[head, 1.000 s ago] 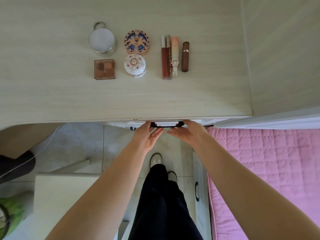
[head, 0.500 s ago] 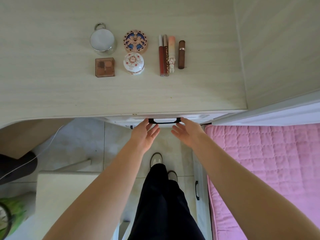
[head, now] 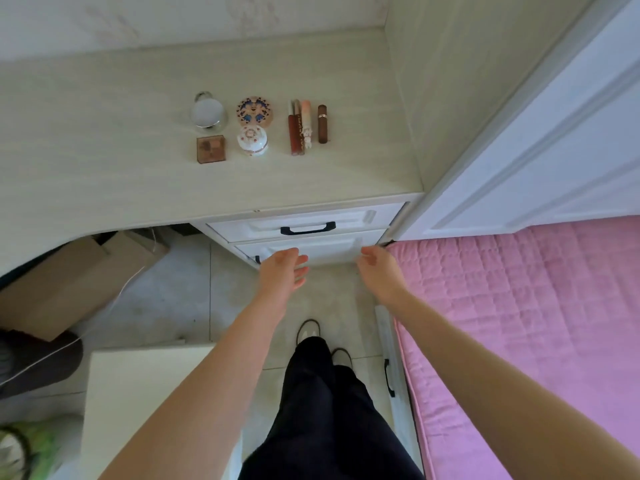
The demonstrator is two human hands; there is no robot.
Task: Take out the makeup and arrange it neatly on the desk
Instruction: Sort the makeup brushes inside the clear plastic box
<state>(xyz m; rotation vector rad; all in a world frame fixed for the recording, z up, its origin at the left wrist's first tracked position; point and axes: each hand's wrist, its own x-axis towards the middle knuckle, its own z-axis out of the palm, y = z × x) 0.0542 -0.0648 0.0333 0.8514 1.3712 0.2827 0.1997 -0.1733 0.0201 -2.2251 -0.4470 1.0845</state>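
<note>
Makeup lies in tidy rows on the pale wooden desk (head: 104,174): a round white mirror (head: 207,113), a patterned round compact (head: 254,110), a brown square palette (head: 211,149), a white flowered jar (head: 252,140), two lip gloss tubes (head: 297,128), a pink tube (head: 306,123) and a brown lipstick (head: 322,124). Below the desk edge the top white drawer (head: 346,221) with a black handle (head: 308,227) is closed. My left hand (head: 282,271) and my right hand (head: 379,271) hover with relaxed fingers in front of the lower drawer (head: 329,247), holding nothing.
A bed with a pink quilt (head: 519,323) fills the right side, beside a white panel (head: 554,150). A white stool (head: 145,393) stands at lower left. Cardboard (head: 69,278) and a cable (head: 69,341) lie under the desk. My legs in black trousers (head: 322,410) stand on the tiled floor.
Both hands have left the top drawer's handle and dropped back to the lower drawer's front. The view has pulled back, and the closed drawer fronts now show.
</note>
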